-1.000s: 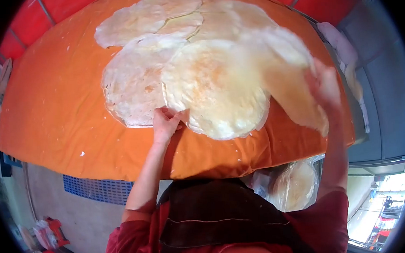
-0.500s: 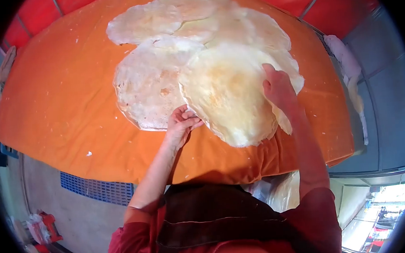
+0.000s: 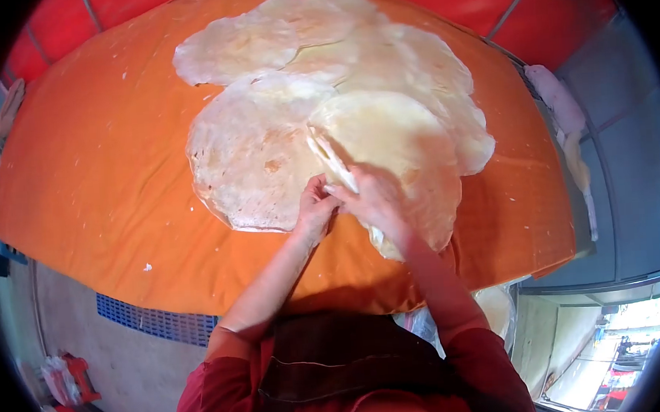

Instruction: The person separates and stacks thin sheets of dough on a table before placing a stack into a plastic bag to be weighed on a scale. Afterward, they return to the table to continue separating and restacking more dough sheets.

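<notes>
A: Where is the front sheet (image 3: 421, 151), and how far is the work on it?
B: It lies on the near part of the bench (image 3: 102, 190), on the orange cover. Its left edge is gathered into a narrow raised fold — so much is done. The wide right part lies open, and no fold is to be seen there.
A: And the fingers?
B: Those of the left hand (image 3: 315, 216) pinch the sheet at this edge. Those of the right hand (image 3: 379, 203) are closed on the fold, just beside them; their tips are partly hidden.
A: What of the others?
B: The left sheet (image 3: 248, 162) is spread flat, near the left hand. The sheets behind (image 3: 319, 21) are also flat and overlap one another, so I judge that only the front one is in work.
A: Does something stand in the way?
B: The right forearm crosses the lower part of the front sheet, and the close neighbours leave little free room — this is my judgement.
A: And farther out?
B: Under the near edge is a clear plastic bag (image 3: 498, 313). A blue grid (image 3: 155, 319) is on the floor at left, and pale cloth (image 3: 558, 100) hangs beyond the right side.
</notes>
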The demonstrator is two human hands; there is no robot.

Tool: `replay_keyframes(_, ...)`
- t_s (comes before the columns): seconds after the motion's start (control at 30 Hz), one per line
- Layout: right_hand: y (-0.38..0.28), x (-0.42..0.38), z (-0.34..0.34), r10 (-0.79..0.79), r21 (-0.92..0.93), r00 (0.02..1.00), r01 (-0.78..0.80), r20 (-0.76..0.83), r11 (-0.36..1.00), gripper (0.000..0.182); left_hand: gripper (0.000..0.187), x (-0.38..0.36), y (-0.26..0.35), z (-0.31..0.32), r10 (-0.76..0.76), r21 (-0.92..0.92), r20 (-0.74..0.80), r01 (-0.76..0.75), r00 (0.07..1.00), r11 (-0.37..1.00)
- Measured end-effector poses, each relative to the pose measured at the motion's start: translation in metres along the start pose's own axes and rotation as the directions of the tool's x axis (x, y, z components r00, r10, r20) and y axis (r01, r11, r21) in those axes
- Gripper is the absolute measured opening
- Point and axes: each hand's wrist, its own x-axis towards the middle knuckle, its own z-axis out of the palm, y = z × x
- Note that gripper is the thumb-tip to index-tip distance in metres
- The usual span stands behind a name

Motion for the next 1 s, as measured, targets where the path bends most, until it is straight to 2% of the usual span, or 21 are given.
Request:
replay_keyframes(0.03,-0.004,0.000,0.004,-0.031,-0.155,0.998,0.022,-0.056,0.988,0.031,0.022,0.001,-0.001,0.006,-0.052,0.086,-0.137,0.065,0.989,0.994)
replay_keyframes(0.07,0.010,0.007,0.016,-0.025,-0.190,0.996,0.008,-0.088,0.982,0.026,0.017,0.002,0.000,0.010,-0.089,0.164,-0.276,0.138,0.957,0.977)
replay_keyframes(0.17,0.068,0.020,0.006,-0.190,0.232,0.963,0.232,-0.191,0.945,0.025,0.012,0.000,0.012,-0.003,-0.185,0.264,-0.283,0.262,0.941,0.928)
replay_keyframes(0.2,0.111,0.035,-0.008,-0.127,0.161,0.964,0.167,-0.233,0.973,0.026,0.013,0.003,0.002,-0.013,-0.200,0.128,-0.325,0.252,0.924,0.959)
replay_keyframes(0.3,0.122,0.051,-0.162,-0.003,0.199,0.966,0.056,-0.258,0.978,0.018,0.015,0.004,0.001,-0.013,-0.220,0.116,-0.391,0.285,0.894,0.951)
replay_keyframes(0.33,0.113,0.051,-0.213,-0.026,0.151,0.956,0.073,-0.293,0.986,0.017,0.015,0.004,0.000,-0.012,-0.211,0.141,-0.386,0.283,0.898,0.949)
replay_keyframes(0.37,0.104,0.054,-0.254,-0.096,-0.122,0.913,0.051,-0.397,0.991,0.017,0.015,0.004,0.000,-0.012,-0.198,0.165,-0.381,0.277,0.903,0.947)
replay_keyframes(0.43,0.040,0.037,-0.297,-0.173,-0.243,0.896,0.075,-0.409,0.967,0.016,0.015,0.002,0.000,-0.012,-0.178,0.220,-0.374,0.274,0.910,0.936)
replay_keyframes(0.5,0.021,0.042,-0.303,-0.268,-0.470,0.906,0.089,-0.329,0.878,0.018,0.014,-0.002,0.002,-0.009,-0.167,0.205,-0.341,0.247,0.925,0.947)
replay_keyframes(0.53,0.008,0.045,-0.299,-0.307,-0.570,0.910,0.101,-0.280,0.816,0.019,0.013,-0.002,0.002,-0.008,-0.173,0.173,-0.338,0.242,0.925,0.955)
replay_keyframes(0.57,-0.024,0.035,-0.276,-0.233,-0.594,0.932,0.024,-0.279,0.804,0.018,0.013,-0.003,0.003,-0.008,-0.179,0.142,-0.338,0.238,0.924,0.961)
replay_keyframes(0.6,0.004,0.048,-0.252,-0.236,-0.495,0.916,0.049,-0.323,0.867,0.019,0.013,-0.003,0.005,-0.007,-0.198,0.063,-0.299,0.227,0.934,0.972)
replay_keyframes(0.67,0.037,0.048,-0.181,-0.337,-0.645,0.934,0.184,-0.121,0.741,0.019,0.015,-0.003,0.012,-0.001,-0.224,-0.102,-0.226,0.206,0.948,0.973)
replay_keyframes(0.7,0.053,0.047,-0.145,-0.381,-0.696,0.924,0.262,-0.017,0.669,0.020,0.014,-0.004,0.020,0.002,-0.231,-0.104,-0.194,0.214,0.953,0.971)
replay_keyframes(0.73,0.060,0.034,-0.099,-0.407,-0.671,0.909,0.355,0.086,0.651,0.022,0.015,-0.006,0.029,0.007,-0.238,-0.109,-0.164,0.222,0.957,0.969)
replay_keyframes(0.77,0.052,0.008,-0.050,-0.392,-0.526,0.909,0.405,0.144,0.748,0.026,0.017,-0.006,0.035,0.010,-0.240,-0.117,-0.133,0.226,0.961,0.967)
replay_keyframes(0.83,0.025,-0.036,0.008,-0.331,-0.216,0.927,0.364,0.175,0.906,0.036,0.020,-0.002,0.036,0.014,-0.223,-0.120,-0.070,0.213,0.972,0.970)
replay_keyframes(0.87,0.009,-0.043,0.008,-0.485,-0.459,0.872,0.404,-0.069,0.791,0.043,0.022,-0.001,0.035,0.015,-0.222,-0.103,-0.047,0.216,0.974,0.971)
replay_keyframes(0.9,0.023,-0.036,0.014,-0.345,-0.327,0.937,0.310,-0.056,0.893,0.045,0.023,-0.001,0.035,0.014,-0.224,-0.085,-0.020,0.221,0.974,0.972)
replay_keyframes(0.93,0.053,-0.023,0.021,-0.195,-0.193,0.980,0.187,-0.025,0.963,0.047,0.026,0.003,0.032,0.009,-0.218,-0.180,0.038,0.221,0.975,0.959)
replay_keyframes(1.0,0.081,0.013,-0.016,-0.099,-0.070,0.994,0.096,-0.046,0.993,0.036,0.029,0.003,0.036,0.005,-0.227,-0.186,0.005,0.224,0.974,0.957)
